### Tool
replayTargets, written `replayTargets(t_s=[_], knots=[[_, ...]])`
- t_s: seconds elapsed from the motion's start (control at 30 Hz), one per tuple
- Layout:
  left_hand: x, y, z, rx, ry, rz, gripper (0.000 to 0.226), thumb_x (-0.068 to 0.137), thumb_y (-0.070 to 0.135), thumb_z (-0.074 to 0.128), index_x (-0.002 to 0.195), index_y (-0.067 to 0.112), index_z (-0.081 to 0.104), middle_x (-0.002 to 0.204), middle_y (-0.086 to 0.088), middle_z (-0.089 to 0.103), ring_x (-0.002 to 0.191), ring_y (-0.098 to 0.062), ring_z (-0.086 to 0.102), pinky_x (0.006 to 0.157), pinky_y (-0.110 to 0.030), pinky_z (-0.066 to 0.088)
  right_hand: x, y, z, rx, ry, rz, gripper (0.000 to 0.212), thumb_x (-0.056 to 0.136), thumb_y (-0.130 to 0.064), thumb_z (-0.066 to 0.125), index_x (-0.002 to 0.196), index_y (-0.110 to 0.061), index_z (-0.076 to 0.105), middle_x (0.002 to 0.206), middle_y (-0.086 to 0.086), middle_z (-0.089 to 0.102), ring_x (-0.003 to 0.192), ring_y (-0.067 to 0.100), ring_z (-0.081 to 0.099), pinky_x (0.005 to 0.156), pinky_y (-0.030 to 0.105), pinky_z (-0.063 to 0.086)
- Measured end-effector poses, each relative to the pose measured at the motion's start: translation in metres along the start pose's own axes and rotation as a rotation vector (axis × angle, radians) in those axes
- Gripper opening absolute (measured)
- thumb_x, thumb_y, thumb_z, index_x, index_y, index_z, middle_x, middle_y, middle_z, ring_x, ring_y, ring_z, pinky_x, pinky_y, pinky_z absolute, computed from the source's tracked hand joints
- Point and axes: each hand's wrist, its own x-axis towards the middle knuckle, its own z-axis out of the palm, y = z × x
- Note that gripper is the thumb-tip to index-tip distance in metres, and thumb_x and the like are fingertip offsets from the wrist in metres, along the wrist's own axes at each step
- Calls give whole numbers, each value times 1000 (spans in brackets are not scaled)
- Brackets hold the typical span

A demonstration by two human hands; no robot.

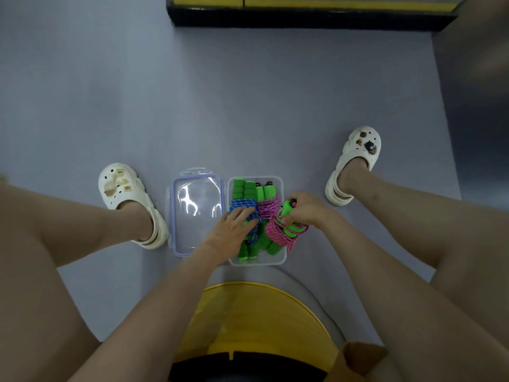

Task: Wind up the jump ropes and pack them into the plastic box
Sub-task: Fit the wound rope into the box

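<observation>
Resting on the grey floor [192,106] between two white clogs, the clear plastic box [281,188] holds two wound jump ropes: a blue rope [243,204] at its 9 o'clock side and a pink rope [268,206] beside it. The left hand [234,230] lies flat on the blue bundle, fingers [249,212] loosely spread. The right hand [304,209], at the box's 3 o'clock rim, has fingers pinching a third rope bundle [281,234], pink cord wound on green handles. The lid [197,213] lies at 9 o'clock, touching the box.
</observation>
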Motion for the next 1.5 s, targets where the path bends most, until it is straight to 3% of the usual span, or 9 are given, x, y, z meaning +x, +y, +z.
replayTargets(t_s=[0.17, 0.27, 0.5, 0.67, 0.8, 0.93, 1.07, 1.27, 1.5], knots=[[7, 16, -22, -597, -16, -505, 25, 97, 26, 45, 113, 8, 50, 109, -17, 60, 99, -32, 58, 80, -38, 48, -18, -6, 2, 25, 58, -19, 61, 67, -19, 82, 121, -11, 55, 118, 7, 58, 105, 24, 56, 75, 23, 39], [19, 33, -45, -1383, -297, -816, 50, 98, 56, 31, 96, 11, 52, 82, -21, 66, 67, -30, 66, 59, -31, 53, -36, -13, 2, 11, 72, -63, 63, 67, -16, 81, 122, -11, 51, 113, 6, 56, 103, 23, 55, 75, 24, 41], [33, 45, -73, -2093, -334, -803, 17, 95, 24, 54, 90, 8, 59, 69, -9, 65, 58, -18, 64, 51, -25, 56, -68, -15, 25, -6, 211, -176, 53, 67, -16, 78, 110, -21, 48, 105, 3, 53, 97, 26, 54, 71, 36, 50], [38, 29, -58, -1713, -62, -838, 39, 86, 7, 58, 120, 18, 44, 102, -16, 60, 75, -23, 59, 58, -32, 53, -72, 3, 38, -70, 75, -131, 108, 61, -27, 87, 144, -17, 19, 137, 14, 27, 129, 30, 24, 108, 36, 27], [36, 32, -44, -1509, -20, -674, 66, 83, -3, 61, 137, 18, 30, 113, -16, 61, 88, -26, 62, 74, -36, 55, -57, 17, 35, 111, -10, 91, 84, 74, -11, 76, 141, -14, 25, 137, 17, 30, 127, 34, 35, 104, 37, 37], [37, 48, -20, -1376, 124, -615, 76, 78, -8, 62, 138, 15, 23, 108, -8, 61, 97, -27, 63, 88, -40, 53, -40, 24, 44, 327, 22, 287, 53, 90, 1, 47, 139, -5, 31, 138, 20, 39, 119, 38, 49, 72, 37, 47], [40, 66, -10, -1383, 163, -550, 91, 78, -15, 60, 148, 12, 8, 120, -1, 53, 104, -19, 58, 86, -24, 48, -23, 26, 64, 354, -10, 278, 47, 89, -9, 57, 133, -2, 39, 133, 17, 47, 116, 34, 51, 83, 36, 46], [46, 65, 1, -1065, 72, -409, 80, 91, 7, 51, 152, 10, -1, 138, -16, 48, 118, -29, 53, 100, -41, 44, -5, 22, 81, 311, 204, 168, 46, 81, -21, 68, 118, -11, 43, 117, 14, 56, 107, 34, 56, 82, 37, 47], [21, 50, -15, -311, 153, -286, 30, 79, -3, 64, 108, 0, 61, 106, -17, 56, 94, -35, 59, 71, -42, 52, -4, 22, 86, -213, 212, -90, 102, 75, -34, 76, 150, -21, 8, 155, 10, 9, 138, 31, 19, 106, 45, 32]])
